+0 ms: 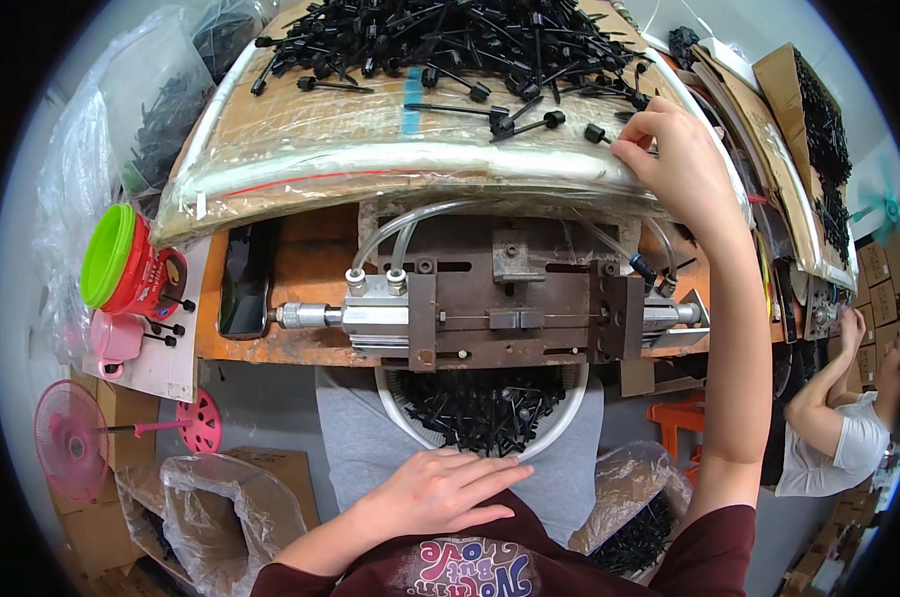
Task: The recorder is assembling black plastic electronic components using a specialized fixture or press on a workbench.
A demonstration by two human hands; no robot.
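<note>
My left hand lies flat, fingers apart, on my lap at the near rim of a white round basket filled with small black plastic parts. My right hand reaches up to the right edge of a plastic-wrapped cardboard tray, its fingertips pinched beside a loose black pin. A heap of black pins covers the tray's far part. Between tray and basket sits a metal pneumatic press fixture with clear hoses, mounted on an orange bench.
A red jar with a green lid and a pink cup stand at the left. A pink fan, cardboard boxes and plastic bags of black parts sit on the floor. Another person works at the right.
</note>
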